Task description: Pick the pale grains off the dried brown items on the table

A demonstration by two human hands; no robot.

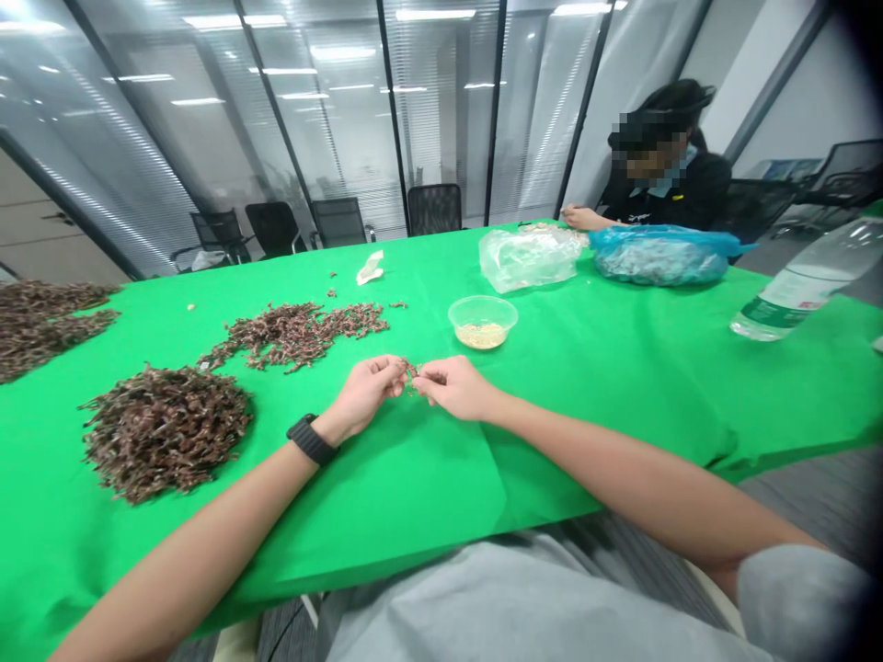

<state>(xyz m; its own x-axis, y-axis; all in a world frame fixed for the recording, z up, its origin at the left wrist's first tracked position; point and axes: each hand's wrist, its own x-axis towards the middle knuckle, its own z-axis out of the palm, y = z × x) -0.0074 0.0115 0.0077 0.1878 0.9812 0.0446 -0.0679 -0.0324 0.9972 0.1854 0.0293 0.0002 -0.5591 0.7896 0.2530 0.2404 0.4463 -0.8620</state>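
- Green-covered worktop (428, 487), with a big heap of brown twiggy pieces (166, 432) near its left edge and a looser spread (296, 333) just beyond!
- Clear bowl (483, 322) of pale grains (474, 336) toward the far edge
- Left hand (365, 395) and right hand (455, 386) mid-worktop, both closed in a pinch
- Small brown tangle (418, 372) gripped between their fingertips

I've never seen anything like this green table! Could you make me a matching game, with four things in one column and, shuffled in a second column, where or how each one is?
Things:
1. Large brown twiggy heap
2. Clear plastic bowl
3. Blue plastic bag
4. Black wristband

Places or states:
A. Around the left wrist
B. Holding pale grains
C. Bunched beside the seated person
D. On the green cloth, left of the left hand

Pairs: 1-D, 2-B, 3-C, 4-A
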